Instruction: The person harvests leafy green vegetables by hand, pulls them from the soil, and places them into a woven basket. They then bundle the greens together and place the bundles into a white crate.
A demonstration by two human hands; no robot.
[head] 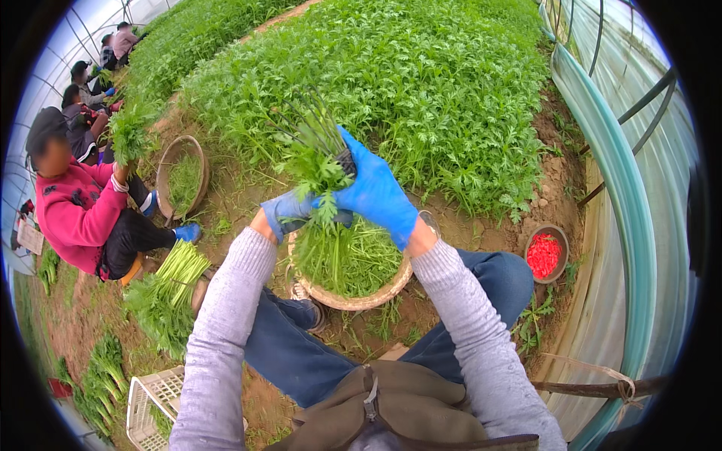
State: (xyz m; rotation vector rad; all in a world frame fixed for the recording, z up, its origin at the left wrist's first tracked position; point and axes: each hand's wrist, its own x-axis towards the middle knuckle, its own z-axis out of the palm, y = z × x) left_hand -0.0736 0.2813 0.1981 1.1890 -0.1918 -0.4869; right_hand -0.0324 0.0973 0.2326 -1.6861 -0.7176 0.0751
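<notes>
My right hand point(378, 189), in a blue glove, is closed around leafy green stalks and a cluster of thin dark rods, with a dark wrapped part between thumb and fingers. My left hand point(290, 211), also in a blue glove, touches the same greens point(316, 169) from the left, its fingers partly hidden behind leaves. Leaves and stems hang down from my hands over a round, shallow basin point(352, 304) between my knees. Loose cut greens point(372, 262) lie in that basin.
Dense leafy plants point(395, 96) grow ahead. A small bowl of red pieces point(544, 253) stands at right by the plastic sheeting point(615, 169). At left are a seated co-worker point(84, 208), a second basin point(206, 175), a pile of stalks point(175, 287) and a white plastic crate point(135, 406).
</notes>
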